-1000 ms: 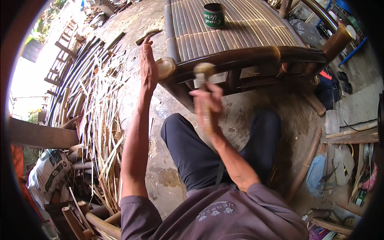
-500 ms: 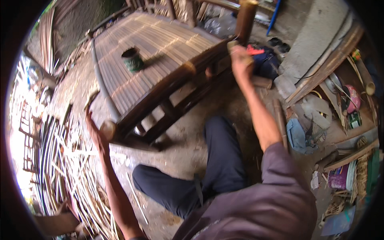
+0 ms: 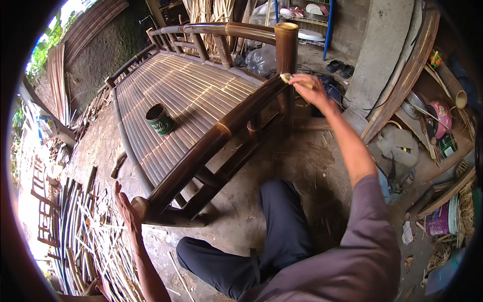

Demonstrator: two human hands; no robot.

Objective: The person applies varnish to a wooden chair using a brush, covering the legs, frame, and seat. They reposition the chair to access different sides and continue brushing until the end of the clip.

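My right hand (image 3: 311, 89) is closed around a paintbrush (image 3: 304, 83). The pale bristle tip meets the dark, glossy bamboo bench (image 3: 236, 121) where its front rail joins a thick upright post (image 3: 287, 48). On the far left my left hand (image 3: 127, 204) rests beside the cut end (image 3: 140, 205) of that rail, fingers stretched out and apart from any tool. A dark green can (image 3: 160, 120), open at the top, stands on the slatted seat between the two hands; its contents are too dark to make out.
Split bamboo strips (image 3: 103, 236) and dark poles lie on the floor at left. Along the right are a pink helmet-like object (image 3: 441, 121), a purple bucket (image 3: 438, 220) and loose wood. A blue-framed rack (image 3: 327, 25) stands at the back, with dark sandals (image 3: 339, 68) near it.
The view has shifted, so the bench and can sit lower in the picture and more of the back shows. My right hand still keeps the brush near the post; blur has cleared.
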